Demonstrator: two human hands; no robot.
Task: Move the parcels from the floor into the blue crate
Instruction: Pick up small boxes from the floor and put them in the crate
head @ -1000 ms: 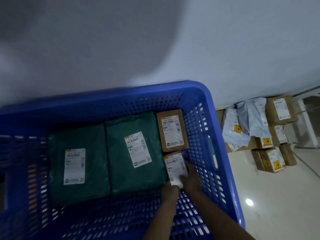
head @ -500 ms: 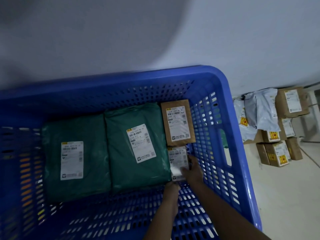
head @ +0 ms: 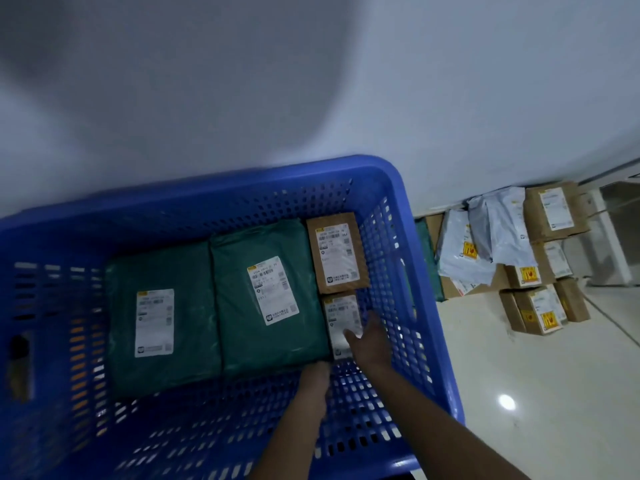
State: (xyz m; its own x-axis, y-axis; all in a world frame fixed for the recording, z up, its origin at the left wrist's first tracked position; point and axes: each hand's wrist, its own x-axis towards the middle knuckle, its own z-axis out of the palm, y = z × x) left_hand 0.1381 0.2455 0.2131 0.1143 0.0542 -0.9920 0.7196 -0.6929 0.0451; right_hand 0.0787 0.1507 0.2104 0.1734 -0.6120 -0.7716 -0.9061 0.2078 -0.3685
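The blue crate [head: 426,306] holds two green mailer bags [head: 162,323] [head: 270,299] side by side, a brown box [head: 337,252] at the far right, and a small labelled parcel [head: 341,320] just in front of that box. My right hand [head: 370,344] rests on the small parcel with its fingers spread over the label. My left hand [head: 317,382] is lower, at the near corner of the right green bag and the small parcel; its fingers point down and are partly hidden. More brown boxes [head: 540,310] and white mailer bags [head: 460,251] lie on the floor at right.
A pale wall [head: 311,81] stands right behind the crate. Glossy light floor [head: 554,393] stretches to the right of the crate, with the parcel pile against the wall and a white frame [head: 613,244] beyond it.
My right hand has loosened and slid over the top of the small parcel, which now lies flat in the crate. The view has shifted, so the crate sits lower and further left.
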